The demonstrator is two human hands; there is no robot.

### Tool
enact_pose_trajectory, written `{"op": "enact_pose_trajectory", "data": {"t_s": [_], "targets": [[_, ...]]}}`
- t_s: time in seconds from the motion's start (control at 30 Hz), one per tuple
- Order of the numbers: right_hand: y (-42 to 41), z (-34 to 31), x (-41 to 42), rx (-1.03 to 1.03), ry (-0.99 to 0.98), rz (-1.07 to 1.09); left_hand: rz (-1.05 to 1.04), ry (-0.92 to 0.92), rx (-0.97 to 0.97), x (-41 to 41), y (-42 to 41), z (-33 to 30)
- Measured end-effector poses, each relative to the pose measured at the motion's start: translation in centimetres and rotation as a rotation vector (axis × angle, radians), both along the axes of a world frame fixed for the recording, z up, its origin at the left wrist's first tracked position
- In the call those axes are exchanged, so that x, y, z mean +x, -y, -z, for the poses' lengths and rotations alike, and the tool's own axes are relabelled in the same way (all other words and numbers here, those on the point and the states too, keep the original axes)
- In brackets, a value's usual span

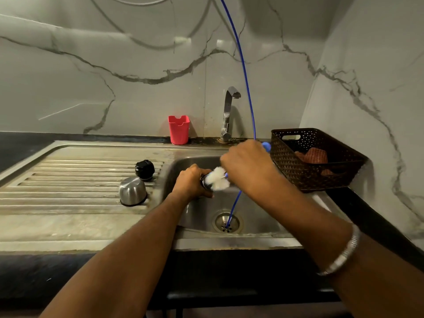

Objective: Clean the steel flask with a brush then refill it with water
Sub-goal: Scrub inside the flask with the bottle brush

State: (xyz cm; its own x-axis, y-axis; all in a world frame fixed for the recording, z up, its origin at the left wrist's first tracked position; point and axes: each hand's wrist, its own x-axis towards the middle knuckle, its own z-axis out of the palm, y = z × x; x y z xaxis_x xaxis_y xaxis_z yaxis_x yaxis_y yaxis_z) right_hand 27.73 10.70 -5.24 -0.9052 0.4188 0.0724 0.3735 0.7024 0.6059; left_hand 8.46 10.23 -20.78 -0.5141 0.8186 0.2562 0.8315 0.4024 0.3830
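left hand (191,180) grip wrapped round the steel flask (204,180) over the stainless sink (202,210), right hand (246,162) grip clutching the blue-handled brush (266,146), white bristles (218,179) right at the flask mouth

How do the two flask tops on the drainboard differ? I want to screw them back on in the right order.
The steel cup lid is shiny bare metal with a dark rim at the bottom; the black stopper is dark all over. The steel cup lid looks larger and stands mouth down like a dome, nearer the camera; the black stopper is squatter and sits behind it. Both rest on the ribbed drainboard, untouched by either hand.
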Motion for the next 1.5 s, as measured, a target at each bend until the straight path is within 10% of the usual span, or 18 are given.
{"op": "enact_pose_trajectory", "data": {"t_s": [1.13, 1.5], "targets": [[2.6, -7.4, 5.8, -0.047, -0.204, 0.035, -0.013, 0.115, 0.069, 0.9, 0.8, -0.4], [0.3, -0.2, 1.9, -0.09, -0.261, 0.05, -0.016, 0.114, 0.093, 1.0, 1.3, -0.5]]}}
